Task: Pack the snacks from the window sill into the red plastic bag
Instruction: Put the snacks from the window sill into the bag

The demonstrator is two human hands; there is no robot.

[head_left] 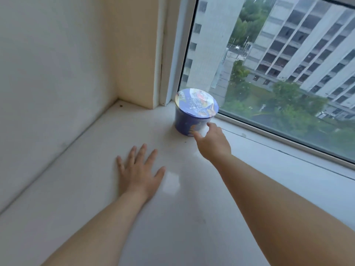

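A blue instant-noodle cup (189, 120) with a printed foil lid stands upright on the white window sill (115, 217), in the far corner beside the window frame. My right hand (212, 144) reaches up to the cup's near right side, thumb and fingers spread, fingertips at or just touching its wall. My left hand (139, 172) lies flat on the sill with straight, spread fingers, well left of and nearer than the cup. No red plastic bag is in view.
A cream wall (48, 73) bounds the sill on the left and a wall pillar (138, 54) closes the corner behind it. The window pane (278, 73) and its white frame (288, 148) run along the right side.
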